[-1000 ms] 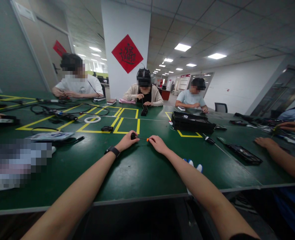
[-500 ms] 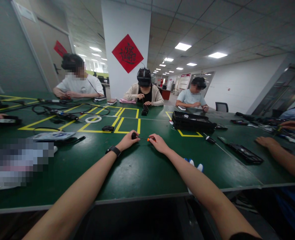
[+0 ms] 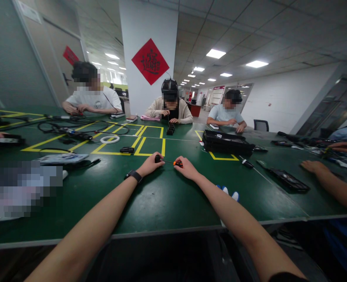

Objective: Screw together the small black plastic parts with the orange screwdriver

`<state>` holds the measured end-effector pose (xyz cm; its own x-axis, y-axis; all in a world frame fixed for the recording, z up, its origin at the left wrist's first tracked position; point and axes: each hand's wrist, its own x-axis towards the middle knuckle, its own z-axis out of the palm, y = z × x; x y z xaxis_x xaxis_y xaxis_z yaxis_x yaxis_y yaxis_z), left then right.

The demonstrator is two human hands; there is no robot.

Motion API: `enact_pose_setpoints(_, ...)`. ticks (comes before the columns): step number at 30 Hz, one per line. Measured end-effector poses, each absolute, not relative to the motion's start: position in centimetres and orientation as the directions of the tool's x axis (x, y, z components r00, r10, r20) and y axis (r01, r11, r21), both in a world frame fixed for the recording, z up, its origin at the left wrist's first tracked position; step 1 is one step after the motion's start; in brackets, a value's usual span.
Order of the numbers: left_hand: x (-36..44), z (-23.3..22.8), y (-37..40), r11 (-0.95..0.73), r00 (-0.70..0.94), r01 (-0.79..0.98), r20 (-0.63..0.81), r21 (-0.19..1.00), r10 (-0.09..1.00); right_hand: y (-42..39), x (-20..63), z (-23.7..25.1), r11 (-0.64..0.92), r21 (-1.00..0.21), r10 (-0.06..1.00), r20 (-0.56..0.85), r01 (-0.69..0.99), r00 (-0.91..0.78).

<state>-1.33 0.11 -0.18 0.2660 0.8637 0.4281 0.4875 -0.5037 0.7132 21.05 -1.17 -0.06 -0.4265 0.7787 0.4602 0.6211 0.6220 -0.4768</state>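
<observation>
- Evidently, the left hand (image 3: pixel 151 164) steadies a small black part (image 3: pixel 157 159) — thumb and fingers pinching it — at the nine o'clock end of the screwdriver (image 3: pixel 168 162); tip contact is unclear.
- The right hand (image 3: pixel 186 169) pinches the orange-and-black handle (image 3: pixel 178 164) at three o'clock, probably for fine control, over the green table (image 3: pixel 149 211).
- Compared with half a second ago, more handle shows between the right fingers; the left grip looks unchanged.

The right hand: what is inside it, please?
The right hand holds an orange-and-black handle, with a thin shaft pointing toward the left hand. The fingers hide the rest of it.
</observation>
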Motion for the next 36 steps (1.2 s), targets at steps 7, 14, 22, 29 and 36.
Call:
enact_pose_setpoints(7, -1.28, -0.01, -0.09, -0.488, 0.251, 0.475, 0.419, 0.732, 0.873, -0.41, 21.21, -0.19, 0.609, -0.448, 0.787, 0.444, 0.654, -0.429)
enact_pose_setpoints(14, -1.34, -0.06, -0.09, -0.482, 0.258, 0.476, 0.407, 0.735, 0.876, -0.45, 21.34, -0.19, 0.629, -0.467, 0.773, 0.459, 0.622, -0.438)
enact_pose_setpoints(22, -1.35, -0.46, 0.21, -0.508, 0.277, 0.426, 0.427, 0.748, 0.861, -0.59, 21.24, -0.23, 0.628, -0.496, 0.775, 0.469, 0.600, -0.425)
enact_pose_setpoints(29, -1.27, -0.62, 0.33, -0.479, 0.253, 0.399, 0.408, 0.782, 0.877, -0.35, 21.29, -0.11, 0.621, -0.474, 0.780, 0.448, 0.624, -0.436)
enact_pose_setpoints(36, -1.28, -0.49, 0.25, -0.481, 0.261, 0.395, 0.407, 0.783, 0.875, -0.93, 21.36, -0.01, 0.645, -0.476, 0.761, 0.474, 0.598, -0.443)
